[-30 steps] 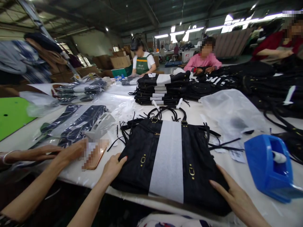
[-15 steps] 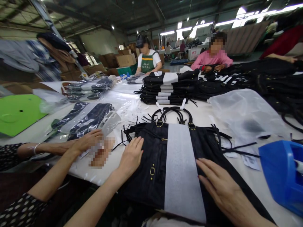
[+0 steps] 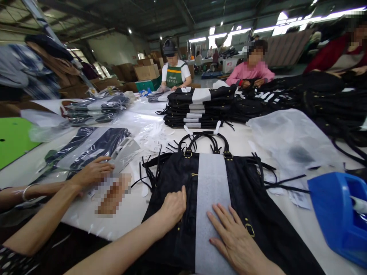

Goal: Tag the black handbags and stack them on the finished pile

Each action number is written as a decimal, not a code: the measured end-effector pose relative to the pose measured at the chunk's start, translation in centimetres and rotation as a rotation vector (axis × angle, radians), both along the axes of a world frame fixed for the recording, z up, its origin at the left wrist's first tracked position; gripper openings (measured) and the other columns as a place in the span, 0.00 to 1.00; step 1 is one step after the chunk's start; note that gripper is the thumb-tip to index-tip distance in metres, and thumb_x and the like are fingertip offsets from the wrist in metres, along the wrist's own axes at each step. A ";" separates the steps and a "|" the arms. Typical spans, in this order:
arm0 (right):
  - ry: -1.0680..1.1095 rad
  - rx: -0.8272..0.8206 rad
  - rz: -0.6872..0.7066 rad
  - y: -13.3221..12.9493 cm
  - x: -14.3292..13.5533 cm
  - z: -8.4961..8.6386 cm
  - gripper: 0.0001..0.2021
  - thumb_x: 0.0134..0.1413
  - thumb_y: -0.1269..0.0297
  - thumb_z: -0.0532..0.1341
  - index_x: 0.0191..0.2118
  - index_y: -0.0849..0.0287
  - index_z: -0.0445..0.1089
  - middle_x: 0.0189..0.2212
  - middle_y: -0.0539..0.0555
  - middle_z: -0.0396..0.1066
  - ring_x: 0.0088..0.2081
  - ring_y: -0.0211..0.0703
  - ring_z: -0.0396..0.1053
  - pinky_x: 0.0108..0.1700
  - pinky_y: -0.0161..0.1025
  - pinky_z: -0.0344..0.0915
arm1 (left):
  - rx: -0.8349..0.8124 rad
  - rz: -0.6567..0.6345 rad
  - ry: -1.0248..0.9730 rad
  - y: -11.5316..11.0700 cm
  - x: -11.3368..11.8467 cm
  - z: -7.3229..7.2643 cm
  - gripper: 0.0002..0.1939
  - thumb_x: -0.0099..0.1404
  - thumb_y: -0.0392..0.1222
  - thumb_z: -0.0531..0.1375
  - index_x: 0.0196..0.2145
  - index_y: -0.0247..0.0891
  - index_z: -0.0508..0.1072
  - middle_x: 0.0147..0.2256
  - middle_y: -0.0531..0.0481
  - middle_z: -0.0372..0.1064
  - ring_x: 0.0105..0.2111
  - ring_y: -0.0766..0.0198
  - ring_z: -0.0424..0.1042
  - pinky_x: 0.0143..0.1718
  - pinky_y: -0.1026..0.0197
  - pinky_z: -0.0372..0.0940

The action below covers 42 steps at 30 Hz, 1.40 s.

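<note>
Both hands on the black bag, one flat, one curled

We note the black bag (image 3: 249, 187) lying front up at the near edge of the table (image 3: 83, 215), under both of the wearer's hands. The right hand (image 3: 232, 235) has its grip spread, fingers flat on the white strip (image 3: 213, 179) that runs down the bag's middle. The left hand (image 3: 172, 206) lies on the bag just left of the strip, index finger stretched out and the others curled; we cannot tell whether that grip pinches the material.

Containers: to the left, a clear wrapper (image 3: 91, 149) holds one dark bag with its own pale band. Farther back sits a pile of wrapped bags (image 3: 97, 107), too glossy for us to count. At right, a translucent sack (image 3: 281, 133) shows a dark patch; we cannot tell if it is inside or beneath. The blue holder (image 3: 329, 206) has a white piece in its hollow.

Counts: two white tabs (image 3: 218, 127) stand at the handles; one buckle (image 3: 250, 230) shows clearly on the bag front. Behind, the stack of black bags (image 3: 213, 105) shows four pale bands. Across the table we count three people; a neighbour's hand (image 3: 93, 172) reaches in at left, near the clear wrapper.
</note>
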State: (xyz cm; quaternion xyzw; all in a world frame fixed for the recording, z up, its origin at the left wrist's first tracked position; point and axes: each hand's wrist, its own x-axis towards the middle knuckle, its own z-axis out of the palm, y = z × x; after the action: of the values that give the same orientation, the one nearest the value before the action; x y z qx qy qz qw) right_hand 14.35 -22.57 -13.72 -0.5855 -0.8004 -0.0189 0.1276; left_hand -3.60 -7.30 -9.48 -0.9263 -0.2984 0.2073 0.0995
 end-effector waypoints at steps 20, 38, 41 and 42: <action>0.367 -0.013 -0.744 -0.5 10.6 5.7 0.15 0.61 0.65 0.45 0.45 0.61 0.65 0.41 0.57 0.68 0.44 0.41 0.64 0.47 0.38 0.61 | 0.351 0.116 -0.692 12.6 6.3 -5.4 0.27 0.64 0.47 0.42 0.55 0.26 0.58 0.50 0.32 0.62 0.50 0.48 0.60 0.52 0.47 0.48; -0.230 -0.352 -1.144 -2.0 17.7 -0.3 0.12 0.55 0.71 0.48 0.37 0.67 0.67 0.32 0.65 0.69 0.36 0.51 0.68 0.35 0.41 0.59 | 0.293 0.180 -0.792 12.2 6.1 -5.3 0.26 0.65 0.48 0.44 0.53 0.26 0.61 0.51 0.32 0.61 0.52 0.48 0.59 0.51 0.48 0.52; -0.289 -0.253 -1.000 0.5 16.4 2.3 0.14 0.57 0.65 0.48 0.32 0.67 0.68 0.31 0.66 0.69 0.34 0.54 0.69 0.33 0.43 0.61 | 0.289 0.206 -0.784 12.2 6.2 -5.4 0.26 0.65 0.47 0.44 0.53 0.26 0.62 0.51 0.32 0.61 0.52 0.50 0.59 0.51 0.49 0.53; -0.256 -0.174 -0.917 2.2 15.4 3.5 0.14 0.57 0.63 0.48 0.35 0.65 0.68 0.33 0.64 0.69 0.35 0.53 0.69 0.35 0.44 0.61 | 0.284 0.215 -0.784 12.2 6.2 -5.4 0.25 0.65 0.47 0.45 0.53 0.25 0.61 0.51 0.32 0.61 0.53 0.50 0.59 0.51 0.49 0.53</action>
State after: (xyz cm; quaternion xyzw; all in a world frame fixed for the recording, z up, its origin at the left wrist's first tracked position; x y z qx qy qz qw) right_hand 29.73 -20.42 -10.27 -0.8794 -0.4678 -0.0781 -0.0426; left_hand 2.63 4.91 -14.92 -0.8758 -0.4340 -0.1940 0.0829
